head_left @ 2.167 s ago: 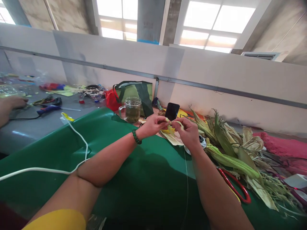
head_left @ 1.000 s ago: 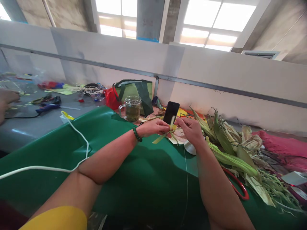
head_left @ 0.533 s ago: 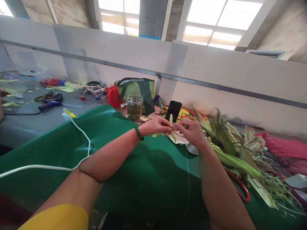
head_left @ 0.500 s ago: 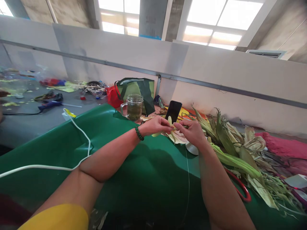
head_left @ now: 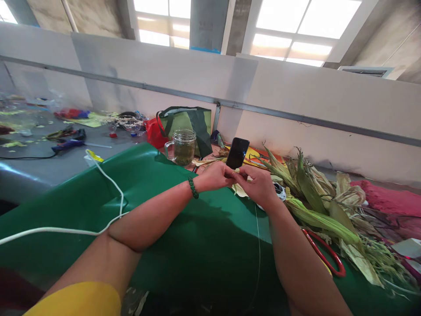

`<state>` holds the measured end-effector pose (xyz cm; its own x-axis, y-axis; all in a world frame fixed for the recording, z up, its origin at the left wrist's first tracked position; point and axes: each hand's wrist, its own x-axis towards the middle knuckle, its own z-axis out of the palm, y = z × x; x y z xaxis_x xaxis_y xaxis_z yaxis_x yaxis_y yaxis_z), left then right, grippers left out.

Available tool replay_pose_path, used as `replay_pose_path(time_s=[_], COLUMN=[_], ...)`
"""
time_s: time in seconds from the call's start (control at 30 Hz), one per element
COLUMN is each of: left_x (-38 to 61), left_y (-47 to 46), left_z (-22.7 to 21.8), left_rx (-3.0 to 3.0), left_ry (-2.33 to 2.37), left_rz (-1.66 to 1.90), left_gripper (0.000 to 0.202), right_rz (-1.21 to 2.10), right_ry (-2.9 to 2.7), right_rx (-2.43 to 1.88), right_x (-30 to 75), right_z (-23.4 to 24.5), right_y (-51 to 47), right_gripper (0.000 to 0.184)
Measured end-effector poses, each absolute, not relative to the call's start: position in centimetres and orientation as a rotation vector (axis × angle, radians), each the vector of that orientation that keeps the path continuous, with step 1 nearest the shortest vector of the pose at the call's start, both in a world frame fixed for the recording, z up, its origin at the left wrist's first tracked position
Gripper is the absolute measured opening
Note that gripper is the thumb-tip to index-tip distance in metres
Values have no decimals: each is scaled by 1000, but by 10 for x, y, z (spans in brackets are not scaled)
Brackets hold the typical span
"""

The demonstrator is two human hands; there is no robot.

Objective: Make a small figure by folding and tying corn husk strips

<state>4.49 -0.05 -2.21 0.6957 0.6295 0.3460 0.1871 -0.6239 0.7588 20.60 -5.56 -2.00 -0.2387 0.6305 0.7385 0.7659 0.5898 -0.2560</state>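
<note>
My left hand (head_left: 215, 176), with a green bead bracelet (head_left: 193, 188) at the wrist, pinches a small pale strip of corn husk (head_left: 237, 170). My right hand (head_left: 259, 185) meets it from the other side, thumb and fingers closed on the same strip. Most of the husk is hidden by the fingers. Just behind the hands a dark phone (head_left: 238, 152) leans upright. A loose husk piece (head_left: 239, 190) lies below the fingertips. From beside my right hand a thin white thread (head_left: 258, 239) runs down over the green sheet (head_left: 204, 245).
Corn husks (head_left: 324, 219) are heaped at the right, with red-handled scissors (head_left: 338, 263) by my right forearm. A glass mug (head_left: 184, 151) of liquid stands before a green bag (head_left: 202, 127). A white cable (head_left: 62, 229) crosses the left; a glue gun (head_left: 70, 145) lies beyond.
My hands have drawn closer together, and the fingers now cover more of the husk strip. My right forearm has shifted slightly left, uncovering more of the scissors.
</note>
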Motion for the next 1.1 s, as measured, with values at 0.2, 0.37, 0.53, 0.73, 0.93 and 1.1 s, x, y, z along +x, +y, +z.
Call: replay_pose_path(time_s=[0.2, 0.37, 0.53, 0.73, 0.93, 1.1], left_x=[47, 42, 32, 32, 30, 27], left_y=[-2, 4, 8, 15, 19, 19], left_z=[-24, -16, -8, -16, -13, -8], left_rx=[2241, 1923, 1779, 1832, 1857, 1837], left_ry=[627, 524, 476, 476, 493, 532], left_rz=[859, 641, 551, 607, 611, 606], left_gripper=[19, 16, 35, 30, 29, 24], right_rz=[-245, -9, 210, 524, 580, 506], right_ry=[-1946, -1715, -1608, -1746, -1735, -1664], right_rx=[-1048, -1151, -1167, -1221, -1211, -1219], right_x=[201, 206, 213, 217, 229, 239], right_z=[-23, -20, -11, -7, 0, 1], right_y=[-56, -51, -49, -53, -57, -54], right_gripper=[22, 28, 36, 33, 31, 32])
